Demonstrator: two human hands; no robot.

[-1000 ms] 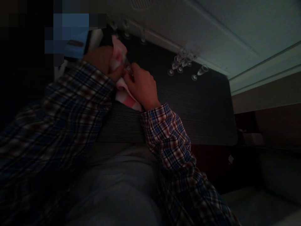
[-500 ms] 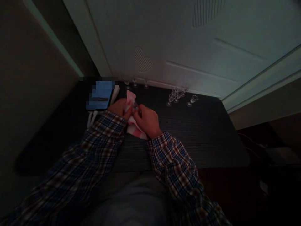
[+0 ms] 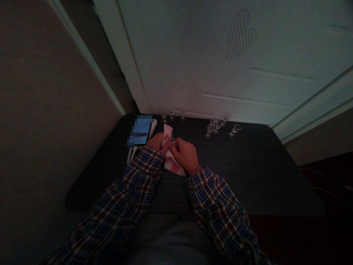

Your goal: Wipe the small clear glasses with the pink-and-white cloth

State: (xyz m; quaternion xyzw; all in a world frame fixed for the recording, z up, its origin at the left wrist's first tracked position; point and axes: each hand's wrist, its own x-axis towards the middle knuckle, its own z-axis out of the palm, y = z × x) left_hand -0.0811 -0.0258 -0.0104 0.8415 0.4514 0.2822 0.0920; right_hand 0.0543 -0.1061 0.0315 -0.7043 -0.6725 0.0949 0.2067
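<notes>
A pink and white cloth is bunched in my left hand, whose fingers are closed on it. Between both hands shows part of a small clear glass, pressed against the cloth. My right hand is closed on the glass from the right, its fingertips partly hidden. The lower end of the cloth hangs down to the dark tabletop beneath the hands.
A phone leans on a white object at the left, with a white cable below. Small stemmed glasses cluster right of centre, one glass beside them. Three more glasses stand against the white panel.
The camera view has shifted, so everything appears lower and further right. Both hands stay together on the cloth and glass, with little visible change in their grip.
</notes>
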